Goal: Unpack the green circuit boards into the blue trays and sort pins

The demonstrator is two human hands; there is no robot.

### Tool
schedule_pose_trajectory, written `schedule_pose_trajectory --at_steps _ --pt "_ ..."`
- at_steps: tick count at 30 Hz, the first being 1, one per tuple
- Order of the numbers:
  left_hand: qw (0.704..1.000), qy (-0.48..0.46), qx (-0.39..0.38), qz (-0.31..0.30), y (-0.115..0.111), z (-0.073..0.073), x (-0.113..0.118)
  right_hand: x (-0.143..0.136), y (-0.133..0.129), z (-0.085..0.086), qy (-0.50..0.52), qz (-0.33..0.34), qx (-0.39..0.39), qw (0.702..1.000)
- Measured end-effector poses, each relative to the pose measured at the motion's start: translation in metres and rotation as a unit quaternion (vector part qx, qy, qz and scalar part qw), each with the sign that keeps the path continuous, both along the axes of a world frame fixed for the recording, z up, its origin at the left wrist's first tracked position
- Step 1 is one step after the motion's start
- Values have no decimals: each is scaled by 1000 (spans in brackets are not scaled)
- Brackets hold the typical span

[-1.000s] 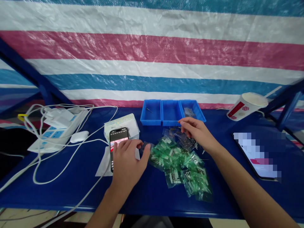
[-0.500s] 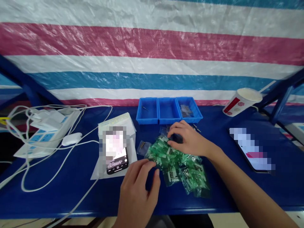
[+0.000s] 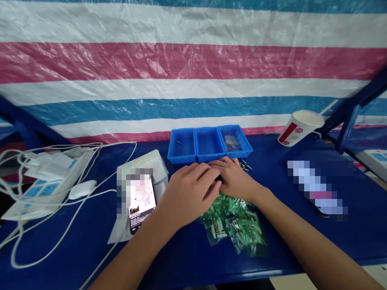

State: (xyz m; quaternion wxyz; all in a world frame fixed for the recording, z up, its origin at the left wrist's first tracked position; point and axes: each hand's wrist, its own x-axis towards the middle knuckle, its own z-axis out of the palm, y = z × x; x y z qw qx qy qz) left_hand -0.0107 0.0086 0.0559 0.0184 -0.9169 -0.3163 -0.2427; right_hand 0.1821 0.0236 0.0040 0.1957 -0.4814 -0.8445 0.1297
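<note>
Packets [image 3: 234,223] of green-tinted clear plastic lie heaped on the blue worktop [image 3: 193,257], about midway between its near and far edges; pale strips and thin metal parts show through the ones nearest me. The far part of the heap is covered by two hands. The left hand [image 3: 193,193], which half a second ago rested at the heap's near left, has swung up and in to meet the right hand [image 3: 234,179], so both are now bent over one spot, apparently making this a two-handed bit of work. The left thumb and fingers curl toward each other, but whether anything is pinched there I can't tell; the right fingertips are hidden behind the left hand, so their grip is a mystery too. A small clear bag that lay left of the heap is out of sight, perhaps beneath the left hand.

Loose metal pins [image 3: 246,165] lie just beyond the right hand. Past them, three joined blue trays [image 3: 196,151] stand near the far edge: a thin metal piece [image 3: 179,142] in the leftmost, clear bags [image 3: 231,143] in the rightmost. Toward the left edge are a lit phone [image 3: 142,203] and a power strip [image 3: 36,191]; toward the far right corner, a paper cup [image 3: 299,129].
</note>
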Motion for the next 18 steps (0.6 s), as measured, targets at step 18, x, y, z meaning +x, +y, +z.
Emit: schedule_pose_trajectory --at_steps 18 --pt "971 -134 -18 195 0 -27 -2 -8 2 1 52 5 33 998"
